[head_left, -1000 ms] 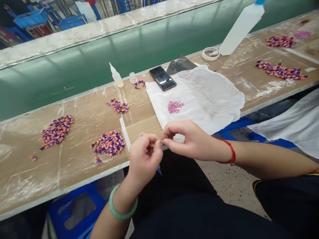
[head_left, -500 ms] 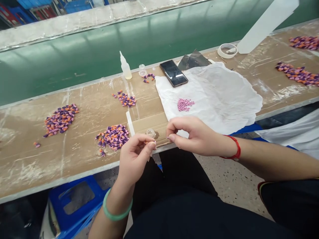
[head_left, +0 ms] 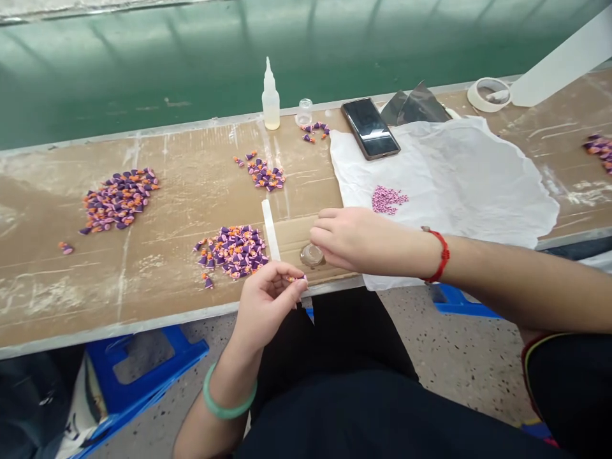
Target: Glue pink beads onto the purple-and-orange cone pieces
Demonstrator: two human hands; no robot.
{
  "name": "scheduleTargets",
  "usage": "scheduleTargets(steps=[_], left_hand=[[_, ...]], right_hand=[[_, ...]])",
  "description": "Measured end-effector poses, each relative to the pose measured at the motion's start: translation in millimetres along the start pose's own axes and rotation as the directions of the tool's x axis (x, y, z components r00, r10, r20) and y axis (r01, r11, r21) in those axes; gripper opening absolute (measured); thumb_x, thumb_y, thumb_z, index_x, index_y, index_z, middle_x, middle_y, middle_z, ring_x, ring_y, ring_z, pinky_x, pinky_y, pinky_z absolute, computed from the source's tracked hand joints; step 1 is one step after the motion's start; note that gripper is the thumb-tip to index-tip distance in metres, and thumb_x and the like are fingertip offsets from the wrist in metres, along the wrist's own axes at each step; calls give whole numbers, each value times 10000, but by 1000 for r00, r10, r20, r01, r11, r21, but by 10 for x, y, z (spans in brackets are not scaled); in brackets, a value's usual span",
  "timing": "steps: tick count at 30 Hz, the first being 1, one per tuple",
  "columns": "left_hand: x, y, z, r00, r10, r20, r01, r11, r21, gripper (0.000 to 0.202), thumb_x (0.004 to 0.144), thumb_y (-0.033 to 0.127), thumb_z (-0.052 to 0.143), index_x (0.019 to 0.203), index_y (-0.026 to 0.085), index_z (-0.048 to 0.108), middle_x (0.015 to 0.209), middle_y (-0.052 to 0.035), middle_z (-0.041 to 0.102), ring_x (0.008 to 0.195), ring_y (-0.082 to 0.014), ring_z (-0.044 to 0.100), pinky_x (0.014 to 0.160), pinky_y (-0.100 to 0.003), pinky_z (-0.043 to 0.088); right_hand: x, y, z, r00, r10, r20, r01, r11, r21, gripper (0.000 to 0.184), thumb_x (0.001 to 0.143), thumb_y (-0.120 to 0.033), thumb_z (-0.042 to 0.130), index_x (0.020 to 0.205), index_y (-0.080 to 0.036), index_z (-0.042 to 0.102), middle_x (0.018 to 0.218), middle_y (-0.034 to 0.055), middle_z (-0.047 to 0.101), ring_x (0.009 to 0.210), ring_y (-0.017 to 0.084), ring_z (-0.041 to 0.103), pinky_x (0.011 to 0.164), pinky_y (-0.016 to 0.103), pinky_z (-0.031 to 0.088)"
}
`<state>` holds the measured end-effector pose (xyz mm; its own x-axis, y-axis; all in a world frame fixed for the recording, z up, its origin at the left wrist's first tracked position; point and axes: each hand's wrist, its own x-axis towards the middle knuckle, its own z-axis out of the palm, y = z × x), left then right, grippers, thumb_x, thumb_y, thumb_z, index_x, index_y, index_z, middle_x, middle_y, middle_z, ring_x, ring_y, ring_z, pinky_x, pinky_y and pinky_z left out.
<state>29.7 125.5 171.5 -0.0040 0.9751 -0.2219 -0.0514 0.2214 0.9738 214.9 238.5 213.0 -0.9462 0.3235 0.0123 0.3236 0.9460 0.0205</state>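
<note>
Note left hand [head_left: 268, 299] pinching one small purple, pink and orange piece [head_left: 297, 278] between thumb and forefinger, at near edge of bench [head_left: 191, 150]. Note right hand [head_left: 354, 239] palm down, fingers bent, just beside clear round dish [head_left: 312, 255]; cannot see fingertips, so cannot tell whether gripping anything or touching dish. See green bangle [head_left: 224, 409] on left wrist, red cord [head_left: 444, 255] on right. Find white strip [head_left: 270, 228] left of dish, then dense heap of like pieces [head_left: 238, 252] near left hand. Farther out, see smaller heap [head_left: 266, 174] beyond strip and larger heap [head_left: 122, 199] well to left. Beyond right hand, note white sheet [head_left: 454, 172] bearing tiny pink bits [head_left: 387, 199], with dark phone [head_left: 370, 127] at far left corner. Toward far edge, find upright dropper bottle [head_left: 271, 102] near small clear cup [head_left: 304, 112]; just beyond sheet, tape roll [head_left: 478, 95].
</note>
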Motion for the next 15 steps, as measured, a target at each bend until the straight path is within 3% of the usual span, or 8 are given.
scheduleTargets(steps=[8,10,13,15], left_hand=[[-5,7,10,1000,5,-8,-5,999,-35,163,749,273,782,746,167,658,596,22,611,476,-75,534,453,-189,447],[-9,6,16,1000,12,-14,-13,998,-65,163,744,261,799,750,165,667,596,20,631,480,-77,560,454,-180,466],[-20,13,41,997,48,-66,-58,986,-155,201,727,278,843,761,161,683,631,-2,695,512,-103,642,453,-172,511],[-36,31,69,986,102,-131,-131,961,-245,231,713,299,873,762,163,693,673,-15,739,534,-117,688,454,-164,540]], right_hand=[[72,-17,-34,995,-19,96,21,1000,-21,123,846,-72,597,769,-163,564,685,54,570,687,191,461,559,310,224],[74,-21,-48,997,1,75,-2,1000,19,139,846,-77,583,747,-167,548,678,56,571,682,185,464,559,306,228],[43,-54,-115,993,115,-26,-103,949,299,166,887,-144,543,726,-175,520,653,28,555,632,152,462,562,281,279],[6,-104,-190,974,228,-11,-177,785,594,163,908,-180,516,745,-179,521,661,4,572,605,123,485,562,249,332]])
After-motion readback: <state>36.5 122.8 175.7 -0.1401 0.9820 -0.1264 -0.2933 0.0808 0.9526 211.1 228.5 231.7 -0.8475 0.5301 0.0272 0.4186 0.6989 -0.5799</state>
